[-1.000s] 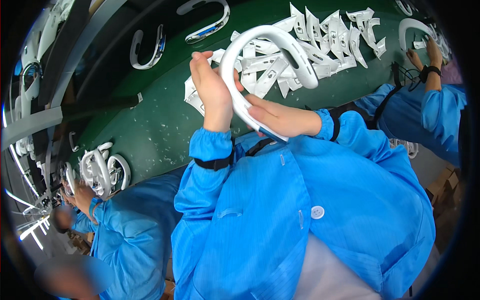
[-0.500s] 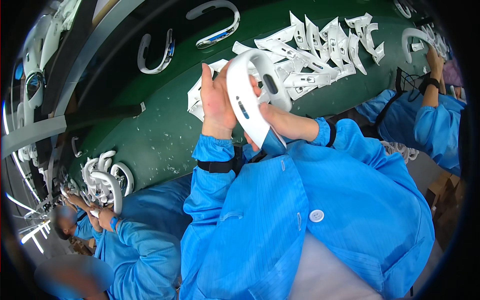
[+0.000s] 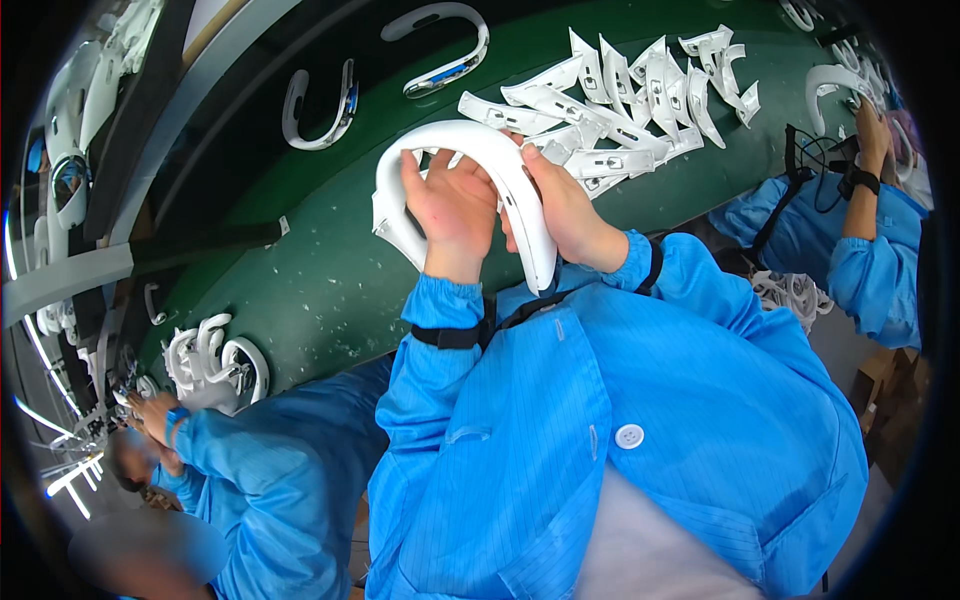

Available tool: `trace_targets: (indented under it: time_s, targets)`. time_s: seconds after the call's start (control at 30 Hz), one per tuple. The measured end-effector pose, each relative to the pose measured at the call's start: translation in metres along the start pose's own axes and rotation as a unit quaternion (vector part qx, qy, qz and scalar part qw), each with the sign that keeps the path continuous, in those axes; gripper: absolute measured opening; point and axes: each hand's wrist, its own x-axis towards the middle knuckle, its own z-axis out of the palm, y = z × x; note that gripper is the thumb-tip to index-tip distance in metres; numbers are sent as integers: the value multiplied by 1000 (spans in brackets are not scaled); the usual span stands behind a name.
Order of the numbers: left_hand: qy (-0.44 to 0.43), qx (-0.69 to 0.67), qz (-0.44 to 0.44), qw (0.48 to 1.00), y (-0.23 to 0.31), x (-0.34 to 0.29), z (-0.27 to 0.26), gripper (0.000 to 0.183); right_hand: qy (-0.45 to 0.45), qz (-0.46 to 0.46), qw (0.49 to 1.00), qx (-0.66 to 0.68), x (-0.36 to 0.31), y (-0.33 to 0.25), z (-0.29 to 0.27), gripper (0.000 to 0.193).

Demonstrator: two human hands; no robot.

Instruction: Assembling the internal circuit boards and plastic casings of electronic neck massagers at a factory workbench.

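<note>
Here you are with a white U-shaped band (image 3: 459,134) up between both hands, in front of your jacket (image 3: 490,450) and above the near edge of the green tabletop (image 3: 320,290). Its curve arches away from you, one leg slanting down toward your chest. Your left hand (image 3: 455,203) sits inside the curve, palm up, half open, thumb spread out to the left and fingers reaching under the arch to support it. Your right hand (image 3: 572,212) closes round the slanting leg from outside, thumb along the upper part, a fingertip peeping out on the inner side.

Just beyond, a loose pile of curved white pieces (image 3: 657,90) spreads across the tabletop, overlapping at all angles. Farther off to your left lie two more bands, one standing like a U (image 3: 291,112) and one turned on its side (image 3: 484,48), both showing blue along the inner face. Nearer on the left, white loops (image 3: 262,370) heap up beside a co-worker in a blue sleeve (image 3: 250,430). Over on the right, another co-worker's hand (image 3: 873,140) is at a pale curved band (image 3: 814,95). Black straps (image 3: 446,338) ring your own cuffs.
</note>
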Motion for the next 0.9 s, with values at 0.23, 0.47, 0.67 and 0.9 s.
trace_targets:
  time_s: [0.23,0.47,0.67,0.9]
  targets:
    - [13,48,107,993,-9,18,12,67,-127,100,985,59,11,3,-18,52]
    - [98,59,152,982,-15,10,26,50,-28,-50,969,-239,16,11,-23,48]
    - [94,175,284,938,-21,2,27,51,-32,-231,948,-217,16,-13,-5,25]
    - [230,204,283,909,-29,-1,32,52,-65,-264,928,-255,24,-3,-7,26]
